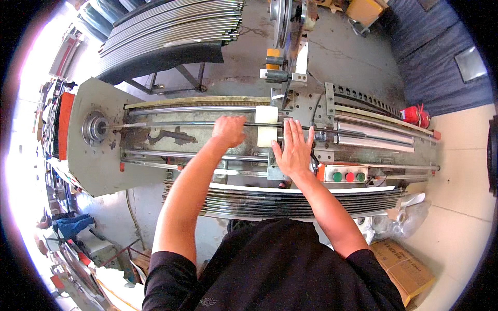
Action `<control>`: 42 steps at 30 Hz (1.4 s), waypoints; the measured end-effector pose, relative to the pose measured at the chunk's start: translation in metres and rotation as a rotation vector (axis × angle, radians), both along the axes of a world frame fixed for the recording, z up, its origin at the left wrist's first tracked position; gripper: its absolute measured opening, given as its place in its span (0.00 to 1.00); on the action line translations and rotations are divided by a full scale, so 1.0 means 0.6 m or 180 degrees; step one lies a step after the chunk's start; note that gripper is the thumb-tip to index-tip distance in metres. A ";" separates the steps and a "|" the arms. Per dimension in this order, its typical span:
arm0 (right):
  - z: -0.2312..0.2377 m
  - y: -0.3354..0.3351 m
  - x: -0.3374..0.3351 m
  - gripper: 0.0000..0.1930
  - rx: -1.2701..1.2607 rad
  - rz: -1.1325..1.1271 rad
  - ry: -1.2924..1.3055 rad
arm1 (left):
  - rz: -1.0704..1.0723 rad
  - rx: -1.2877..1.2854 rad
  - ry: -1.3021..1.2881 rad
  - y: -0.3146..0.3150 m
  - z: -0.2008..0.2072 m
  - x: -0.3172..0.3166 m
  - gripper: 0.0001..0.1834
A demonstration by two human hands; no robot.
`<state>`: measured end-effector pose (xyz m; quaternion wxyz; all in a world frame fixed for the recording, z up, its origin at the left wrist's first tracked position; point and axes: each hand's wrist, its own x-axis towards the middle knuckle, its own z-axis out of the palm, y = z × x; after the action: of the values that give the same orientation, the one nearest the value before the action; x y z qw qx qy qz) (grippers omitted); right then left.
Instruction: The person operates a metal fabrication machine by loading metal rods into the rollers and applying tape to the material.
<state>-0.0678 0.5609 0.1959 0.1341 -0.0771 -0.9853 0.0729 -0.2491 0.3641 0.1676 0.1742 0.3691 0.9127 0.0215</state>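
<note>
A long thin dark rod [181,124] runs across the machine from the round chuck [95,128] on the left to the sliding carriage [305,106]. My left hand [229,131] is closed over the rod, with its fingers curled round it. Just right of that hand, a pale cream block [267,136] sits at the carriage's left edge, and the rod crosses it. My right hand [294,149] lies flat over the carriage right of the block, fingers stretched out and thumb apart. Its fingertips reach the rod; what lies beneath the palm is hidden.
A control box [345,173] with green and red buttons stands right of my right wrist. Many dark rods lie on a rack [249,201] between me and the machine. Another rod stack [174,31] is at far left. A wheel assembly [282,31] rises behind the carriage.
</note>
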 end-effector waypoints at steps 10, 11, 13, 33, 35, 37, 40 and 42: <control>0.004 0.003 0.003 0.38 -0.0041 -0.0200 0.0042 | -0.0034 0.0348 -0.0261 -0.024 0.021 -0.005 0.32; 0.002 0.003 0.005 0.39 -0.0034 -0.0222 0.0020 | -0.0022 0.0418 -0.0222 -0.049 0.019 -0.015 0.32; 0.000 0.003 0.004 0.39 -0.0006 -0.0285 -0.0009 | -0.0042 0.0475 -0.0059 -0.103 0.006 -0.038 0.29; 0.000 0.013 0.012 0.38 -0.0136 -0.0483 0.0131 | 0.0412 -0.0818 -0.0517 -0.337 -0.016 -0.199 0.46; -0.002 0.014 0.012 0.38 -0.0118 -0.0476 0.0130 | 0.0253 -0.0728 -0.0501 -0.263 -0.007 -0.165 0.49; -0.001 0.015 0.013 0.37 -0.0114 -0.0485 0.0113 | 0.0197 -0.0614 -0.0445 -0.189 0.001 -0.127 0.52; 0.000 0.015 0.013 0.37 -0.0115 -0.0476 0.0118 | 0.0092 -0.0404 -0.0394 -0.098 0.008 -0.077 0.54; -0.002 0.014 0.012 0.37 -0.0109 -0.0466 0.0143 | -0.0161 -0.0148 -0.0163 -0.054 -0.001 -0.050 0.54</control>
<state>-0.0606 0.5691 0.1948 0.1598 -0.1496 -0.9723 0.0814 -0.2793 0.3316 0.1670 0.2066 0.3872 0.8985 0.0054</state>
